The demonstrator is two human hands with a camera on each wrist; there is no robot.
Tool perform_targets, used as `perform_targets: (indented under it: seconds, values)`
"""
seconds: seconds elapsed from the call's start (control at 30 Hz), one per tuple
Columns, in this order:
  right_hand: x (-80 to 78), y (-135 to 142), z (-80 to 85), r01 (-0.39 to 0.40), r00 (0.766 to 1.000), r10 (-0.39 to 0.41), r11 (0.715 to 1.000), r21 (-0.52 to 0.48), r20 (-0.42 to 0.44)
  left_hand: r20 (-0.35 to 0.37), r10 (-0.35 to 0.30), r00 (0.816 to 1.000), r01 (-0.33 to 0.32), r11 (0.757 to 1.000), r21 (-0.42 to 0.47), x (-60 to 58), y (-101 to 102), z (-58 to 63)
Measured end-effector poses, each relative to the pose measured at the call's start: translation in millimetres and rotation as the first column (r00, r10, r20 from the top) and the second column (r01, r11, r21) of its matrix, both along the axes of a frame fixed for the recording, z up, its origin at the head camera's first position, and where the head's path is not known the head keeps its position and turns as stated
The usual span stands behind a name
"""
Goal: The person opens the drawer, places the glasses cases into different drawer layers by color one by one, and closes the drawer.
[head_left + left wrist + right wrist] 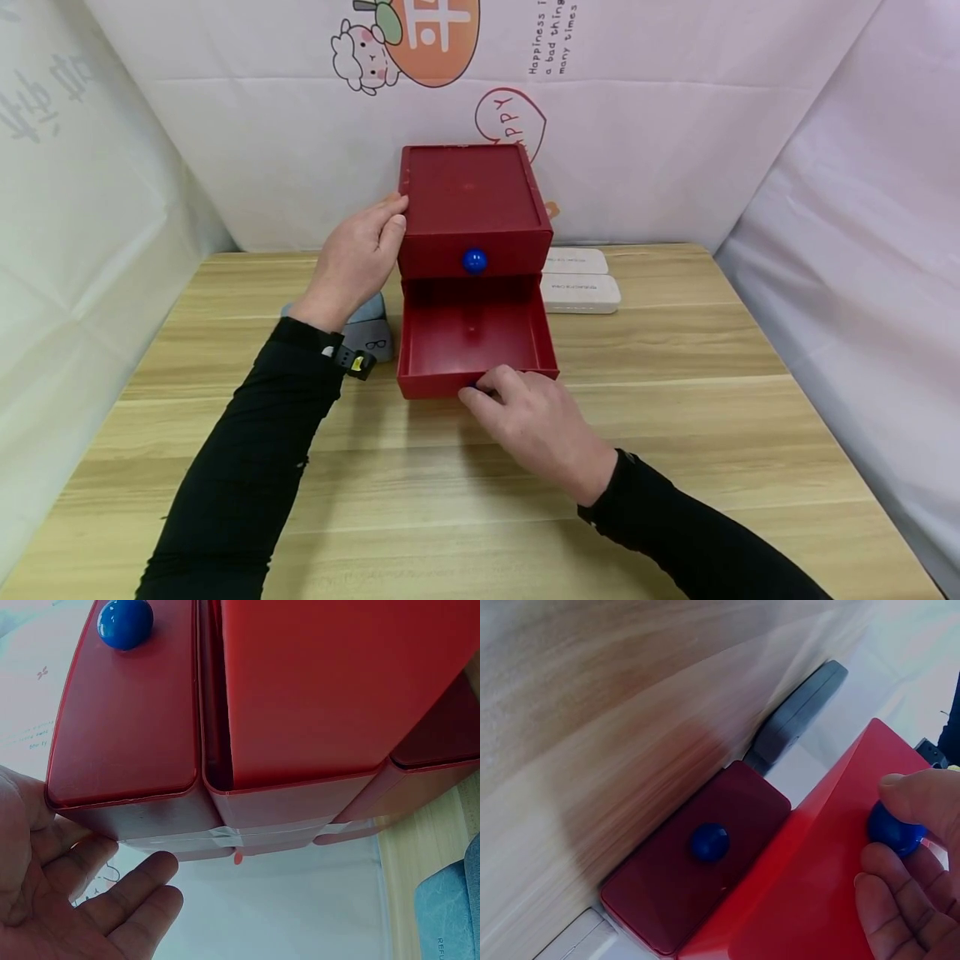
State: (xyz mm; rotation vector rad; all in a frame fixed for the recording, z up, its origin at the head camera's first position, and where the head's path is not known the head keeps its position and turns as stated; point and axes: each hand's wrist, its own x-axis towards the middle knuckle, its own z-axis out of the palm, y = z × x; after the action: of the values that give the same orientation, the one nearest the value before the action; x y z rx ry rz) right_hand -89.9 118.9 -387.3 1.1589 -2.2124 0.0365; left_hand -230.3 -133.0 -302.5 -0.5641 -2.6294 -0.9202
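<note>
A dark red drawer cabinet (471, 192) stands on the table with its middle drawer (472, 346) pulled out; the drawer's inside looks bare. My right hand (543, 425) pinches the blue knob (896, 829) on that drawer's front between thumb and fingers. At the cabinet's upper left edge, my left hand (358, 258) rests against the side with its fingers fairly straight, and the left wrist view shows the fingers (142, 907) beside the side wall. The top drawer, with its blue knob (475, 261), is closed, as is the bottom drawer (675, 877).
Left of the cabinet, partly behind my left wrist, lie a grey case (369, 343) with a glasses mark and a blue case (442, 911). Two white cases (581, 293) lie to its right. A printed white cloth (645, 150) hangs behind the wooden table (697, 392).
</note>
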Motion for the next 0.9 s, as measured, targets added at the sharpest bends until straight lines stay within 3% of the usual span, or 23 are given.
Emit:
perform_targets:
  seconds: [0.9]
  values:
    - [9.0, -1.1, -1.8, 0.024, 0.999, -0.023, 0.999, 0.028, -0.038, -0.001, -0.005, 1.000, 0.005, 1.000, 0.001, 0.0, -0.3, 0.5]
